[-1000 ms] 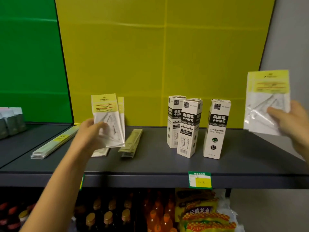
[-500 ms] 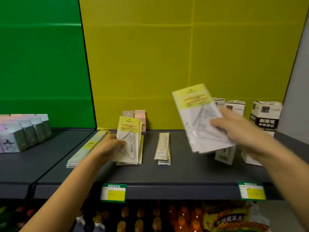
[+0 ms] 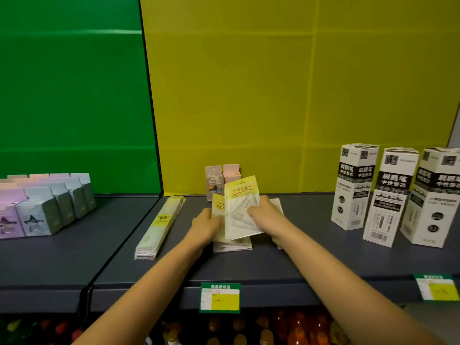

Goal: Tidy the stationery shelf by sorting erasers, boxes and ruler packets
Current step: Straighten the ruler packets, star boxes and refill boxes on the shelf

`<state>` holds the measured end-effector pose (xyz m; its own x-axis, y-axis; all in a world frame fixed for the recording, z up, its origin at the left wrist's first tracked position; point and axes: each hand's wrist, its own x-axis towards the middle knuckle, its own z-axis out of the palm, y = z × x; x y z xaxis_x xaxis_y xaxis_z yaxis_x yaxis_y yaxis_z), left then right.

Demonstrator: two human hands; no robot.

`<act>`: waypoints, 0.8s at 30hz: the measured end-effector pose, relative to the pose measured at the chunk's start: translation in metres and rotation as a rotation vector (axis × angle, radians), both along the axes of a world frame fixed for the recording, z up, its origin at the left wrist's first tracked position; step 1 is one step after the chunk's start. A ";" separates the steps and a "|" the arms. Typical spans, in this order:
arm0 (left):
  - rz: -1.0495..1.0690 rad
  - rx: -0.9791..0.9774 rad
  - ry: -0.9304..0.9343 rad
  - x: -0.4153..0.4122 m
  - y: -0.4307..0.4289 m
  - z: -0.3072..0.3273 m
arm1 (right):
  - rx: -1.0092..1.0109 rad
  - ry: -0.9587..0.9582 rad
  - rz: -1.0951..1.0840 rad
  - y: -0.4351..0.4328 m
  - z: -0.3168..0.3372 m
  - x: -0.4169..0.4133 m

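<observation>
My right hand [image 3: 263, 215] holds a set-square ruler packet [image 3: 242, 210] with a yellow header, tilted against the packets that my left hand [image 3: 207, 224] props up at the middle of the dark shelf [image 3: 298, 257]. More flat packets [image 3: 232, 246] lie under them. A stack of long ruler packets [image 3: 160, 225] lies to the left. Two small eraser boxes [image 3: 221, 180] stand behind the hands. Three tall white refill boxes [image 3: 389, 195] stand at the right.
Several pastel eraser boxes [image 3: 42, 207] fill the neighbouring shelf on the left, before a green back panel. Price tags [image 3: 220, 297] hang on the front edge. Bottles and snack bags sit on the shelf below.
My right hand has carried its packet from the far right over to the packets in my left hand. The view has swung left and down.
</observation>
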<state>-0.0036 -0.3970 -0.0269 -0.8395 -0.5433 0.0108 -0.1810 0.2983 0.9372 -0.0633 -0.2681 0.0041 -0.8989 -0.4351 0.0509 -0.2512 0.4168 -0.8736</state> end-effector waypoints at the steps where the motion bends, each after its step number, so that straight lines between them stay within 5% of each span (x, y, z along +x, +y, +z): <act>1: -0.004 0.010 0.003 -0.001 -0.001 -0.001 | 0.007 -0.001 -0.014 -0.006 -0.003 0.001; 14: -0.093 0.204 0.090 0.006 0.000 0.002 | 0.123 0.073 -0.202 -0.039 -0.017 0.013; 24: -0.152 0.362 0.150 -0.003 -0.004 -0.014 | 0.031 -0.097 -0.176 -0.037 -0.027 0.010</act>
